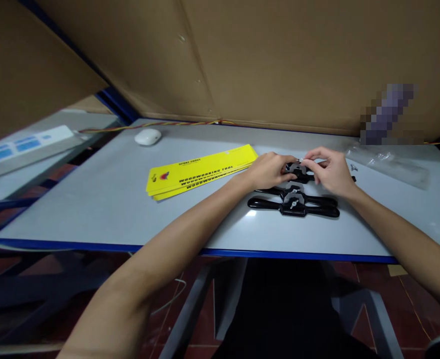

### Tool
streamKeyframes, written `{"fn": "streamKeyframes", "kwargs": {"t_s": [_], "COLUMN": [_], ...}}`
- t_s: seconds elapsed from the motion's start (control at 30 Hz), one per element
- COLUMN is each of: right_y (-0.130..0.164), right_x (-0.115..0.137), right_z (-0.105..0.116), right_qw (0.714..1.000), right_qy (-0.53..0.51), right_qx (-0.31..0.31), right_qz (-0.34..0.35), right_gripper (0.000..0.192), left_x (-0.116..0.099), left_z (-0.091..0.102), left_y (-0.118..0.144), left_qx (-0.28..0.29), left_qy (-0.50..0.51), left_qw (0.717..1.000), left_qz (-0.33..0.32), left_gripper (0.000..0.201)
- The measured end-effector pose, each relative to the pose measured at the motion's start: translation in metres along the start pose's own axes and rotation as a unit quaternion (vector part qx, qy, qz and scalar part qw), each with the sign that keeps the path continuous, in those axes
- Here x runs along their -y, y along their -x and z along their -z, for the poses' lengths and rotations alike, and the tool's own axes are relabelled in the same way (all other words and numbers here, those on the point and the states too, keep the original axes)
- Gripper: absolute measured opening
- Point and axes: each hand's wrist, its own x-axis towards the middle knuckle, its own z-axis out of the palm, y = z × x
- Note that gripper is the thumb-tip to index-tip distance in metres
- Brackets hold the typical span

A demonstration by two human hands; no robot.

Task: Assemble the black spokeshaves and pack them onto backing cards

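Observation:
Several black spokeshaves lie in rows on the table's right half. The nearest spokeshave [294,207] shows a silver wing screw at its middle, and another spokeshave [321,200] lies just behind it. My left hand [270,169] is closed on the left part of the farthest spokeshave [298,175], steadying it against the table. My right hand [330,169] pinches a small silver wing screw [301,160] over that tool's middle; the fingertips partly hide it. A loose wing screw [353,168] rests to the right of my right hand.
Yellow printed cards [201,172] lie stacked left of my left hand. A white mouse-shaped object [148,136] sits at the back left. Clear plastic bags [392,167] lie at the right. Cardboard [250,65] walls the back, and a power strip [29,144] is on the neighbouring table.

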Motion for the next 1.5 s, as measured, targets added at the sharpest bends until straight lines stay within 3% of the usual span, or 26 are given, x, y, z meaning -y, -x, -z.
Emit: {"fn": "streamKeyframes", "kwargs": {"t_s": [0.27, 0.5, 0.93, 1.5], "right_y": [-0.009, -0.007, -0.004, -0.004], "right_x": [-0.005, -0.001, 0.001, 0.003], "right_z": [0.006, 0.001, 0.000, 0.002], "right_qw": [0.992, 0.993, 0.993, 0.992], "right_qy": [-0.072, -0.069, -0.061, -0.069], "right_qx": [0.059, 0.065, 0.070, 0.067], "right_qz": [-0.083, -0.075, -0.071, -0.083], "right_gripper": [0.039, 0.036, 0.034, 0.038], "left_x": [-0.007, -0.015, -0.010, -0.003], "left_z": [-0.001, 0.002, -0.001, 0.000], "left_y": [0.003, 0.005, 0.005, 0.005], "left_qx": [-0.015, -0.008, -0.025, -0.012], "left_qy": [-0.020, -0.020, 0.021, 0.052], "left_qw": [0.999, 0.998, 0.998, 0.998], "left_qz": [0.033, 0.060, 0.063, 0.033], "left_gripper": [0.049, 0.047, 0.048, 0.046]}}
